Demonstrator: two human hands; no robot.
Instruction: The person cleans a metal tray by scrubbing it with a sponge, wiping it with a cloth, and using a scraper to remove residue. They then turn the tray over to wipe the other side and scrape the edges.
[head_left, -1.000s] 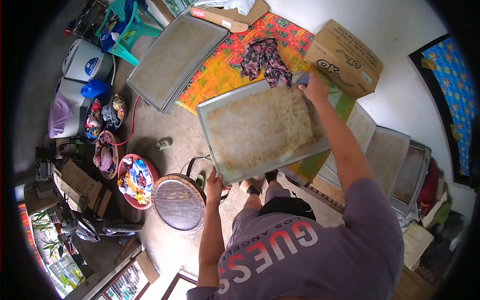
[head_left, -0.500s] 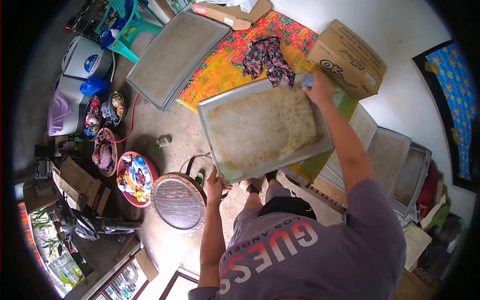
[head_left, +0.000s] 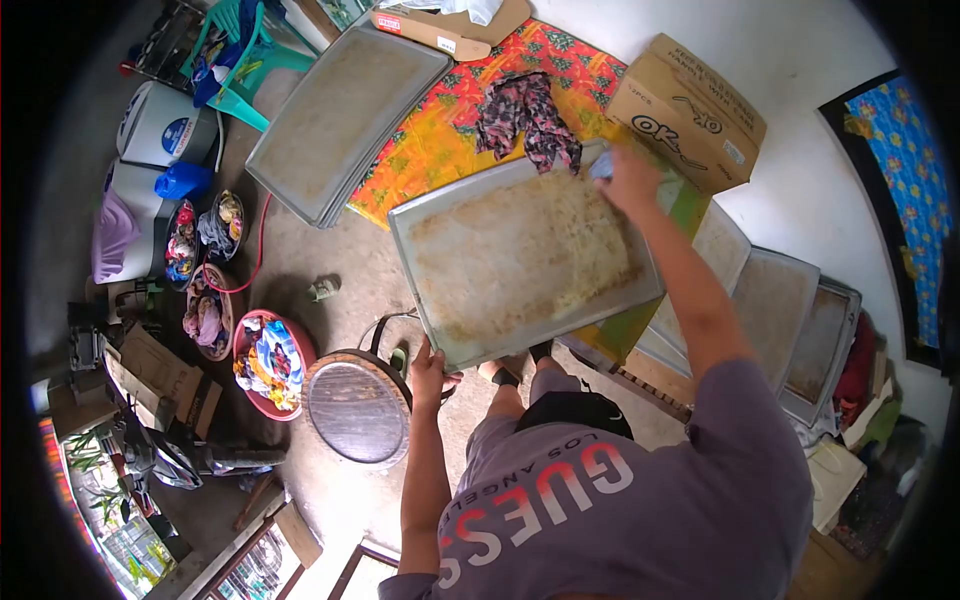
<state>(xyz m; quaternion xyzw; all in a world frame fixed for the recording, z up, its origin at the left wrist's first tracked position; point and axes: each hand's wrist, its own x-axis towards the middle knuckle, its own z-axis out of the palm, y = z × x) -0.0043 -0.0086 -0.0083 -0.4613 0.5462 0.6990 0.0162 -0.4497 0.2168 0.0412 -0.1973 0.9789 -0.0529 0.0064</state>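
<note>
A large, shallow metal baking tray (head_left: 520, 260) with brown stains lies tilted in front of me, its far part over the cloth-covered table. At its near left corner, my left hand (head_left: 428, 375) grips the rim with closed fingers. My right hand (head_left: 632, 182) is closed on a small bluish-grey cloth (head_left: 602, 165) at the tray's far right corner; motion blurs it a little. A crumpled pink-and-black patterned cloth (head_left: 530, 115) lies on the table beside the tray's far edge.
Stacked trays (head_left: 350, 110) stand at the left of the table (head_left: 400, 160). More trays (head_left: 770, 310) lie on the right. A cardboard box (head_left: 690, 110) sits behind my right hand. On the floor are a round wooden stool (head_left: 358, 408) and a red basin (head_left: 310, 345) of clothes.
My right hand has moved slightly left with the small cloth along the tray's far right corner. My left hand keeps its grip on the rim. The whole view has shifted a little.
</note>
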